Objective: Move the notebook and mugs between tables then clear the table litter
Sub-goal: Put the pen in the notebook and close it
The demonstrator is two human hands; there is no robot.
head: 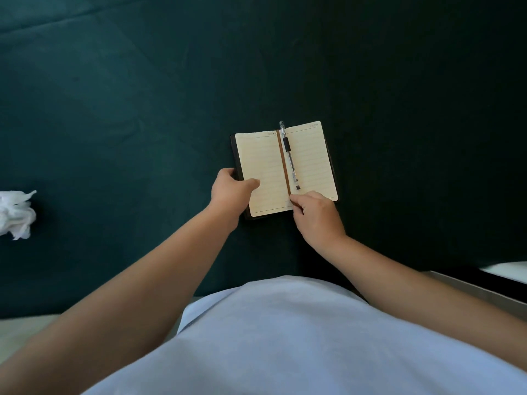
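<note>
A small notebook (285, 166) lies open and flat near the middle of the bench (142, 95), which is covered in a dark green cloth with soft creases. Its pages are cream, ruled with faint lines, and a dark cover shows as a thin border along the left and lower edges. A brown ribbon (283, 163) runs down the centre fold. A clear plastic pen (289, 156) with a black grip and black cap end lies along the fold on the right page, its tip poking past the top edge.

The left hand (232, 191) grips the notebook's left edge, thumb pressed flat on the page and fingers curled around the cover's side. The right hand (316, 215) rests at the lower edge near the fold, fingers bent, pinching the bottom of the pages or ribbon; which of the two is unclear. Both bare forearms reach forward from a pale blue shirt (285, 337).

A crumpled white tissue (15, 213) sits on the cloth at the far left edge, well apart from the notebook.
</note>
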